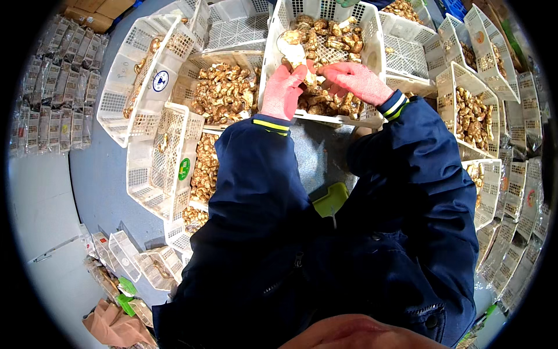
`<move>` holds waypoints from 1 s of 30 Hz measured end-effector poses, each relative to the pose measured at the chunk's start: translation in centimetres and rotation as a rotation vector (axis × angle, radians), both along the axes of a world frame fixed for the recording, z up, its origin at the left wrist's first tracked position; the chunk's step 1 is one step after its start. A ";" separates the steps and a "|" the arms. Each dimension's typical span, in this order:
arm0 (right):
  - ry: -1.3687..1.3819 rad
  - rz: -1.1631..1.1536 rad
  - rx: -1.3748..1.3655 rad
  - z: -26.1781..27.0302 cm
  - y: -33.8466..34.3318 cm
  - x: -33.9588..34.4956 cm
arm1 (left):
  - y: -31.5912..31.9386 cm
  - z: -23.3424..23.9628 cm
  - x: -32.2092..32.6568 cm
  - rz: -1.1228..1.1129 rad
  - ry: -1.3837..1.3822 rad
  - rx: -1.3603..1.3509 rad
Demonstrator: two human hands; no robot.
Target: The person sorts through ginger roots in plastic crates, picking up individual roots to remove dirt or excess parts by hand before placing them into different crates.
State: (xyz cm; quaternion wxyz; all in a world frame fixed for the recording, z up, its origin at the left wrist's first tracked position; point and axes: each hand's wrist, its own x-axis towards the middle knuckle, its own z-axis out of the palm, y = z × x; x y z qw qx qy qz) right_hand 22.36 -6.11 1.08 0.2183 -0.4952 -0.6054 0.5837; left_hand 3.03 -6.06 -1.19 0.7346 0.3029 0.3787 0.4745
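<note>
Both my hands wear pinkish knit gloves and are over a white perforated plastic crate (320, 117) holding brown and white mushrooms (329, 107). My left hand (283, 91) grips the stem of a large mushroom (293, 49), its pale cap and stem pointing up and away from me. Close by on the right, my right hand (355, 80) has its fingertips together near the lower end of that stem; whether something small is pinched there cannot be told. Left of this crate stands another crate of mushrooms (224, 91).
More crates of mushrooms stand at the right (473, 118) and left. Nearly bare crates (237, 32) are at the far side and far left. Stacked crates in plastic wrap (63, 83) line the left edge. A green-gloved hand (347, 2) shows at the top. A yellow-green object (331, 200) lies below my arms.
</note>
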 end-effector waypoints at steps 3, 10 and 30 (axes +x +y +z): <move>-0.039 0.009 0.020 -0.1 -0.3 -0.1 | 0.5 -0.6 0.3 0.022 0.020 0.085; 0.039 0.012 -0.043 -1.3 0.0 -1.2 | 1.5 -2.5 -0.9 0.144 0.282 0.174; 0.738 -0.279 -0.247 -1.4 -0.5 -2.2 | 1.2 -1.2 -0.2 -0.341 0.142 0.146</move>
